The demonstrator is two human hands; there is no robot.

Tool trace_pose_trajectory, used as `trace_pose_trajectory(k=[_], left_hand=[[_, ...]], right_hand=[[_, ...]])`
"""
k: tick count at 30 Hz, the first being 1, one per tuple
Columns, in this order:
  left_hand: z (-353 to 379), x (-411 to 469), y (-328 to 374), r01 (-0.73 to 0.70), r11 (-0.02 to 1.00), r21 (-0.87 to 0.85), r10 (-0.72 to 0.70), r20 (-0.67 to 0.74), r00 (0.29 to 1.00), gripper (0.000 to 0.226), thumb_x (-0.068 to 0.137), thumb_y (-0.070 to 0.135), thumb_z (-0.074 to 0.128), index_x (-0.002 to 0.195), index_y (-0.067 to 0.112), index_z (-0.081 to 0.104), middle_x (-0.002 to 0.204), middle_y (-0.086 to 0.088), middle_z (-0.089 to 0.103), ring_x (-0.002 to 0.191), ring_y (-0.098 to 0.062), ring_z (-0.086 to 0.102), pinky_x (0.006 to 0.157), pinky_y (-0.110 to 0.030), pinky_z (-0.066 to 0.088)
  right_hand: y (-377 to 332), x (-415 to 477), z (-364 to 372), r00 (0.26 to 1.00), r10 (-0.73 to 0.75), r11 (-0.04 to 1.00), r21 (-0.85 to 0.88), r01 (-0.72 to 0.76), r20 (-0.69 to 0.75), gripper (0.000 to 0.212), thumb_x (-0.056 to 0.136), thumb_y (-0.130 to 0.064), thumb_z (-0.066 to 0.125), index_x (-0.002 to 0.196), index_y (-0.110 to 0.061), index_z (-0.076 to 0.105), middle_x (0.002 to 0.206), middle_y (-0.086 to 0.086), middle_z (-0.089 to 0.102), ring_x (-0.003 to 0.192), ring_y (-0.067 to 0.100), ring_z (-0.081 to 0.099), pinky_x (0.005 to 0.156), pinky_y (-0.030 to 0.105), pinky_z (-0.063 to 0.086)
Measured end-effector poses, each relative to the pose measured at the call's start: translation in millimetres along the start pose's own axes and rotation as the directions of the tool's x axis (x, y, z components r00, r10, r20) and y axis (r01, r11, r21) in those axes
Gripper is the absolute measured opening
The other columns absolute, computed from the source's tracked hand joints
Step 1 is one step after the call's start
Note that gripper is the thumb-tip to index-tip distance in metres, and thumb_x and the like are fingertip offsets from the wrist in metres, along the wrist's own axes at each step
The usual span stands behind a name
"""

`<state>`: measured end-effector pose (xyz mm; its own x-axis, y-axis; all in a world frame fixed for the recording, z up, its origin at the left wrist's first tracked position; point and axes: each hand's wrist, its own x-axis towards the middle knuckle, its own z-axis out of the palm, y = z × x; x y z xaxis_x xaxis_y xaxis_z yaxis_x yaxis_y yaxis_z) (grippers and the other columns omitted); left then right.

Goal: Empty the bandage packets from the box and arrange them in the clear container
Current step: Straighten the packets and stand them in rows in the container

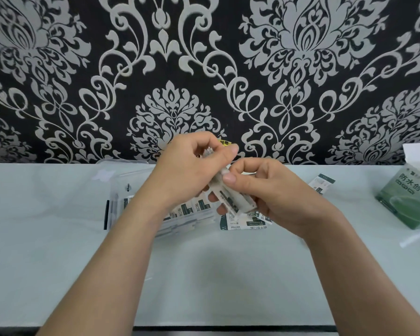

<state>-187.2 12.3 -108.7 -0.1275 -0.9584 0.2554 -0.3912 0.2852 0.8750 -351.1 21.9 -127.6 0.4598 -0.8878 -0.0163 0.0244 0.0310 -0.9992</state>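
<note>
Both hands hold one stack of white bandage packets above the pale table. My left hand grips the stack's upper end, and my right hand pinches its lower part with thumb and fingers. Beneath my left forearm lies the clear container, its lid open toward the wall, with several packets lined up inside. A few loose packets lie on the table under my right hand, and another packet lies further right. The green bandage box sits open at the right edge.
The pale table ends at a wall with black and grey damask wallpaper. A small yellow label shows on the wall behind my left hand. The table's front edge runs along the bottom of the view.
</note>
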Motion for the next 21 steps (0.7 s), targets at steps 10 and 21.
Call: trace_pose_trajectory(k=[10, 21], left_hand=[[6, 3, 0, 0.067, 0.945, 0.319, 0.001, -0.209, 0.978, 0.045, 0.094, 0.031, 0.047, 0.057, 0.009, 0.061, 0.040, 0.004, 0.049, 0.042, -0.011, 0.043, 0.051, -0.030, 0.037], [-17, -11, 6, -0.055, 0.991, 0.120, 0.017, 0.303, 0.953, 0.096, 0.061, 0.058, 0.081, 0.141, 0.053, 0.029, 0.143, 0.026, 0.037, 0.127, 0.009, 0.039, 0.100, -0.025, 0.042]], right_hand=[[1, 3, 17, 0.999, 0.018, 0.998, -0.057, -0.016, 0.046, 0.032, 0.072, -0.024, 0.074, 0.090, -0.010, 0.052, 0.098, 0.027, 0.071, 0.089, 0.030, 0.068, 0.068, 0.028, 0.049], [2, 8, 2, 0.999, 0.029, 0.947, 0.320, -0.034, 0.020, 0.022, 0.082, -0.019, 0.066, 0.092, -0.002, 0.057, 0.078, 0.014, 0.072, 0.068, 0.019, 0.067, 0.065, 0.026, 0.054]])
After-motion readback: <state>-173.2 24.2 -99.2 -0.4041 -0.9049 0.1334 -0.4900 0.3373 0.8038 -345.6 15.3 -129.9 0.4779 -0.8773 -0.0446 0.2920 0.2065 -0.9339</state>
